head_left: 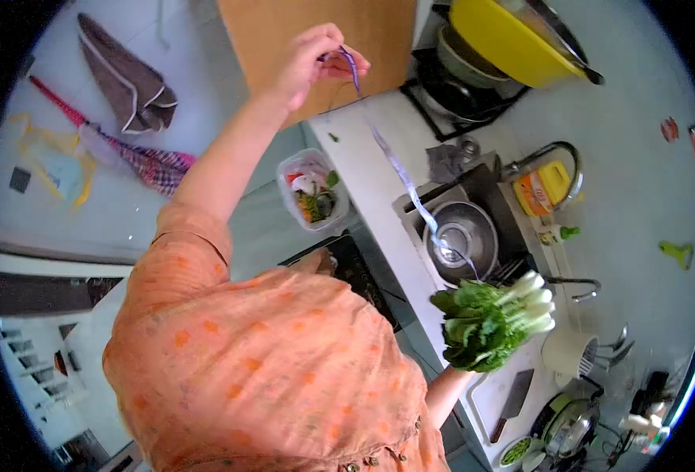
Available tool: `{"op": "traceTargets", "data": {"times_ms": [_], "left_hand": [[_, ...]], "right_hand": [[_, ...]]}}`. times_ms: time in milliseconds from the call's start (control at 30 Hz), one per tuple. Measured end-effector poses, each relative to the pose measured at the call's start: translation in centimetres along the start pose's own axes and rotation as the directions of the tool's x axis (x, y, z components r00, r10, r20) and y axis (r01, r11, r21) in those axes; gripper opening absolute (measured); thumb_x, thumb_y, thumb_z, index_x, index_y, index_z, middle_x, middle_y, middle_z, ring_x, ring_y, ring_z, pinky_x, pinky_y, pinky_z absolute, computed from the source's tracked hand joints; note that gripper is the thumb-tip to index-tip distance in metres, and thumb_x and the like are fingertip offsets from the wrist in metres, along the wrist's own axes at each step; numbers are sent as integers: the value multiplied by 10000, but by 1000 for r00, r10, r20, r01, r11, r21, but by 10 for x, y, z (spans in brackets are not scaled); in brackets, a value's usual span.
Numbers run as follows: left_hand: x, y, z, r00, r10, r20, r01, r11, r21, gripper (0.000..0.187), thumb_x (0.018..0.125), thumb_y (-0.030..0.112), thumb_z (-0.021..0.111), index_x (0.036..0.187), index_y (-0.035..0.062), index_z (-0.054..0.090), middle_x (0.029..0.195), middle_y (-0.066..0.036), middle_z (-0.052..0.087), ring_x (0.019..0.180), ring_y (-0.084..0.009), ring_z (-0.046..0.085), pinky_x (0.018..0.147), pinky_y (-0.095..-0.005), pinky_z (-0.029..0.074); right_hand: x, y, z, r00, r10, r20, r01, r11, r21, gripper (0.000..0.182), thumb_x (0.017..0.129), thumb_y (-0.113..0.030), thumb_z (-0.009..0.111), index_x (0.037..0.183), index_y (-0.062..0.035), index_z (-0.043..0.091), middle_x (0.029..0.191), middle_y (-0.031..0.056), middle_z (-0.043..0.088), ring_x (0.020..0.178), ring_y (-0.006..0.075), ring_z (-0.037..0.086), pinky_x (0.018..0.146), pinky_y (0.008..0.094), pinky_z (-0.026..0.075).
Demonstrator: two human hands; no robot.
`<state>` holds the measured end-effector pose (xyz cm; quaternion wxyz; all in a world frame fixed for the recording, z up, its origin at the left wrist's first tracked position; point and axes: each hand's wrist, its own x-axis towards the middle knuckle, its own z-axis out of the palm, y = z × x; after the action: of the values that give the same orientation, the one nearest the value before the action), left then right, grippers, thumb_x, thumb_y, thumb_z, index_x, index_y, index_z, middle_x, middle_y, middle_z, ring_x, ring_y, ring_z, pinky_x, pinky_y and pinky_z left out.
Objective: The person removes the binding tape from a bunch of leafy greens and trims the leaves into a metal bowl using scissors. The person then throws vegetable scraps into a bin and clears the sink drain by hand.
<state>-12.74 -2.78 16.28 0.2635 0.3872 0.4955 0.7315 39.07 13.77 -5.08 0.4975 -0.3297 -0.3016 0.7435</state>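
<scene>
My left hand point(324, 67) is raised high at the top, its fingers pinched on a purple tape point(399, 169). The tape hangs in a long strand across the counter and sink down to a bunch of leafy greens with thick white stalks, like bok choy point(485, 322). My right hand lies mostly behind the leaves; its wrist point(448, 387) shows below them, and the bunch is held up over the counter. A metal bowl point(481, 228) sits in the sink point(420, 211) just beyond the tape.
A cleaver point(514, 400) lies on a white cutting board point(485, 389). Below the counter edge stands a plastic bin point(288, 169) with vegetable scraps. A faucet point(572, 153), a yellow bottle point(554, 185) and a stove point(422, 90) with stacked pots line the wall.
</scene>
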Motion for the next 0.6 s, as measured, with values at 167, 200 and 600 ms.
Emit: {"op": "traceTargets", "data": {"times_ms": [167,200,600], "left_hand": [[-49,7,-54,979,-76,-192,77,997,1,115,883,174,420,880,76,480,708,-68,584,699,-203,622,671,-334,528],[-57,7,-55,971,-95,-221,99,995,3,119,881,177,424,876,73,482,696,-60,575,674,-194,610,664,-335,529],[-99,-13,-50,966,-58,-253,75,995,60,124,852,142,403,841,53,488,873,-109,586,819,-214,590,764,-338,485]], "right_hand": [[3,-9,-6,999,-13,-50,11,999,-39,647,641,-201,702,1203,13,462,1097,100,561,945,226,568,821,344,464],[3,-9,-7,998,-16,-54,13,999,-44,646,642,-201,702,1203,12,462,1098,100,561,946,226,568,822,344,464],[7,-8,-7,996,-30,-86,25,998,-64,637,649,-199,696,1203,12,463,1101,101,560,947,228,568,823,346,465]]}}
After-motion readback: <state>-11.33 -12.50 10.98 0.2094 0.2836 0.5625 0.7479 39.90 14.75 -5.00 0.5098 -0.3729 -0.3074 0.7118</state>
